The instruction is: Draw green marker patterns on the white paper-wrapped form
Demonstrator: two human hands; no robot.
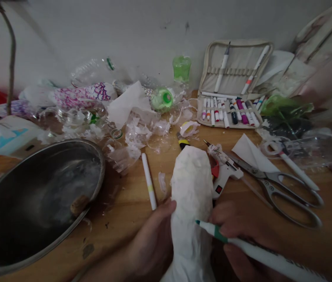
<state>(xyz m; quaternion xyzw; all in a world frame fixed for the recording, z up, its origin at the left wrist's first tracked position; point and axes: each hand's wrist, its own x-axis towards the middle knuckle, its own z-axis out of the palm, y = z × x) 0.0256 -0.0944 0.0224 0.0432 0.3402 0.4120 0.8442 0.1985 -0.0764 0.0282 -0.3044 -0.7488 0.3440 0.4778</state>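
Observation:
A white paper-covered, bottle-like form [191,184] stands out in the lower middle, its surface wrinkled and plain. My left hand [154,235] grips it from the left, thumb along its side and the other fingers hidden behind it. Between the fingers of my right hand [245,231] is a green-tipped marker [260,254]. Its tip lies at the form's front, though I cannot tell whether it touches. Left of the form, a capped white marker [149,181] with a pale yellow band rests on the wooden table [130,196].
At left sits a metal basin [101,156]. Behind it are a purple-and-pink patterned form [77,96] and plastic scraps [139,129]. A marker case [236,74] leans at the back right. A glue gun [224,168] and large scissors [271,184] lie to the right.

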